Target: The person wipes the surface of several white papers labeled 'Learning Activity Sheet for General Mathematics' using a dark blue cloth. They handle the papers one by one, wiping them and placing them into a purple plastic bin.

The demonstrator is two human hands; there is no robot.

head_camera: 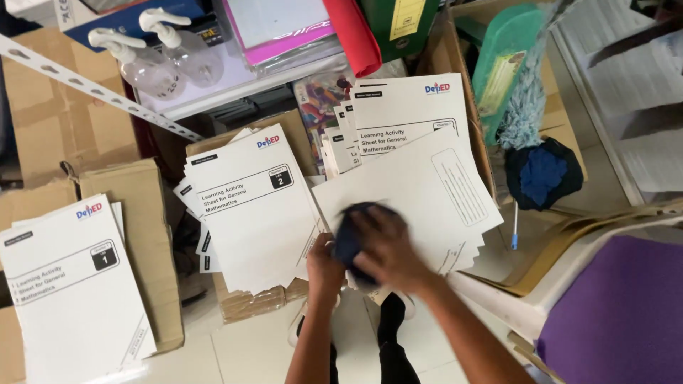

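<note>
My right hand (390, 242) is blurred with motion and presses a dark blue cloth (350, 238) onto a white booklet (413, 188) lying face down. My left hand (324, 267) grips the near edge of that booklet. Under and behind it fans a stack of white printed booklets (409, 110). A second stack of the same booklets (249, 206) rests on a cardboard box to the left. A third stack (67, 284) lies at the far left.
Cardboard boxes (135, 213) surround the stacks. Two clear spray bottles (153, 67) lie at the back. A dark blue bundle (544, 174) and a pen (514, 227) sit to the right, next to a white chair with a purple seat (626, 306).
</note>
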